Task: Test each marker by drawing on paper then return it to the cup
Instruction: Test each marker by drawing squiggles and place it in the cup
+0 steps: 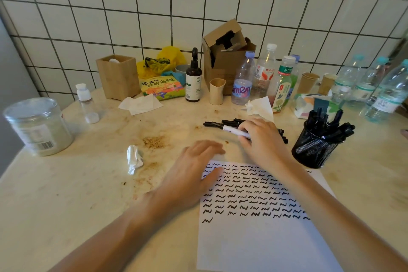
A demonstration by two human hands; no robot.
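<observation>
A marker (237,132) (white-barrelled) is gripped in the closed right hand (260,139), just near the loose markers (220,123) lying on the table (66,194), left of the mesh cup (313,150). The left hand (194,174) is laid flat, fingers spread, on the far-left corner of the scribbled paper (254,238).
</observation>
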